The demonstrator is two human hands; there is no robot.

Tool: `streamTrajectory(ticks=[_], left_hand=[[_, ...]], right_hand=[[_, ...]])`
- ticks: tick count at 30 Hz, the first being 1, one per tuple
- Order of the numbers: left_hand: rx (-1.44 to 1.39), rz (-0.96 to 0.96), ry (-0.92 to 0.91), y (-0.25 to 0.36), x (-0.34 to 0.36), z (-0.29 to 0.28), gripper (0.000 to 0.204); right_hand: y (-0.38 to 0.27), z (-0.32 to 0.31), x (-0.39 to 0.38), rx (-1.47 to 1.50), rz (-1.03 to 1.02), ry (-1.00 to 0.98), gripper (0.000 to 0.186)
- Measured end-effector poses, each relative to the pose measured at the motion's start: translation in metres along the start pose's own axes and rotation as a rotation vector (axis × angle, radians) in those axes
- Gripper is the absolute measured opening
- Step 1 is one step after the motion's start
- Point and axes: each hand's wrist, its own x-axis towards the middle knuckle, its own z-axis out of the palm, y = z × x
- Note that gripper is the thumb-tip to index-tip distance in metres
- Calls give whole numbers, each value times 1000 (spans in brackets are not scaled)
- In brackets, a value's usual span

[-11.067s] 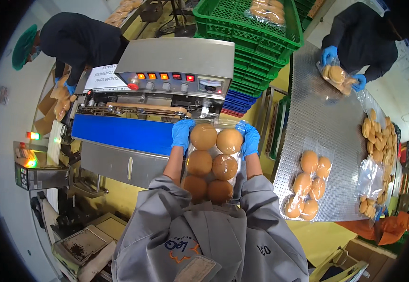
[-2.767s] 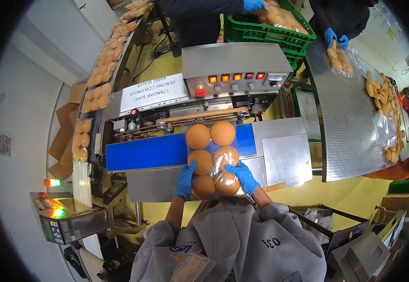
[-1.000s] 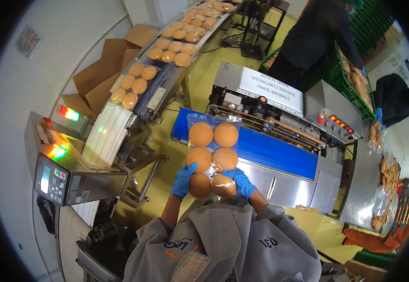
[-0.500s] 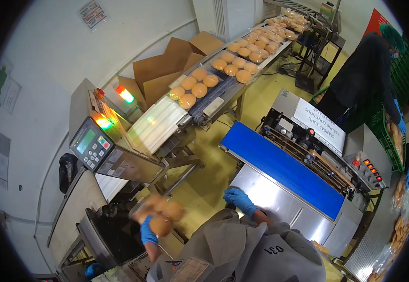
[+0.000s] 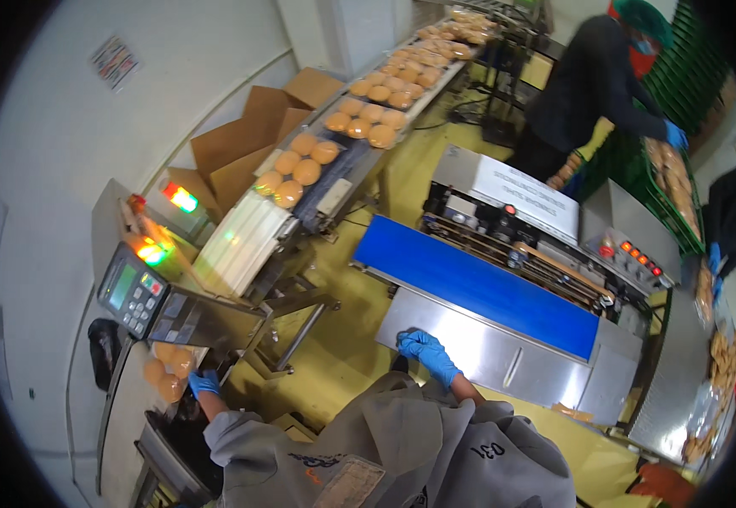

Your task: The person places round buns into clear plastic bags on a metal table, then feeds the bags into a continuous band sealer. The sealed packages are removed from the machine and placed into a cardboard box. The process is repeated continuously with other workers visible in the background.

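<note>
My left hand [image 5: 205, 383], in a blue glove, is at the side of a clear bag of round golden buns [image 5: 168, 372], its fingers closed at the bag's edge. The bag lies on the pale infeed belt [image 5: 127, 408], just in front of a steel inspection machine [image 5: 207, 330] with a small screen and keypad. My right hand [image 5: 427, 351], also blue-gloved, rests with curled fingers on the near edge of a steel table [image 5: 469, 347]. Nothing shows in it. Beyond that table runs the blue belt [image 5: 478, 284] of a band sealer.
Bagged buns [image 5: 300, 169] line the outfeed conveyor [image 5: 342, 173] beyond the machine. Open cardboard boxes [image 5: 241, 135] stand behind it. At the far right a person [image 5: 584, 85] handles a green crate [image 5: 671, 199]. More bagged bread [image 5: 715, 381] lies at the right edge.
My left hand has carried the bag of buns left and set it on the infeed belt. My right hand stays on the table's edge. The view has shifted to the right.
</note>
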Motion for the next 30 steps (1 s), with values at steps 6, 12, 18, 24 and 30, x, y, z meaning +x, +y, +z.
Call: streamTrajectory(ticks=[6, 12, 18, 24, 30], left_hand=[[2065, 176, -325, -240, -68, 46, 30], [1966, 121, -461, -274, -125, 83, 26], [1471, -126, -693, -374, -185, 176, 24], [1841, 11, -1491, -407, -252, 170, 26], [1415, -538, -1244, -415, -439, 203, 39]], right_hand=[[-26, -102, -42, -20, -172, 470, 5], [-139, -295, -146, -739, -769, 1439, 45], [-207, -465, -229, -1461, -744, 1554, 68], [-231, -507, -207, -1543, -583, 1424, 75], [-235, -508, -199, -1548, -783, 1381, 54]])
